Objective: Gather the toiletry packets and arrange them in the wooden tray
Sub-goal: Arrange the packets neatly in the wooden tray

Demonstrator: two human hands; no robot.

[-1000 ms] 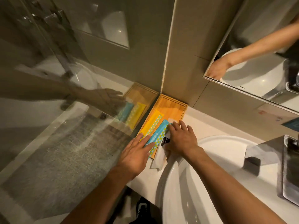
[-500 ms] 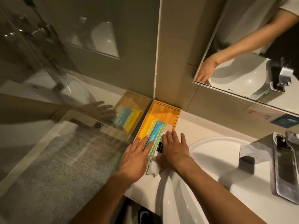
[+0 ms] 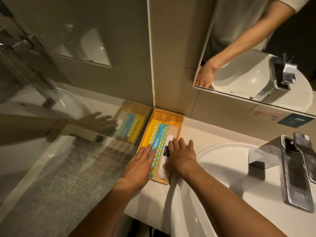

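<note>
A wooden tray [image 3: 172, 117] sits in the corner of the white counter, against the tiled wall and the glass panel. Three long packets lie side by side in it: a yellow packet [image 3: 150, 131] on the left, a blue dotted packet [image 3: 160, 139] in the middle, a white packet [image 3: 164, 165] on the right. My left hand [image 3: 138, 165] lies flat, fingers apart, on the near ends of the yellow and blue packets. Beside it, my right hand [image 3: 181, 157] rests flat on the white packet, fingers spread, thumb at its near end.
A white basin [image 3: 222, 168] fills the counter right of the tray, with a chrome tap [image 3: 290, 168] at far right. A glass shower panel [image 3: 68, 134] stands directly left of the tray and reflects it. A mirror [image 3: 256, 57] hangs on the wall above.
The white packet, which hung out over the tray's near edge, now lies inside the tray alongside the others. Both hands flattened onto the packets.
</note>
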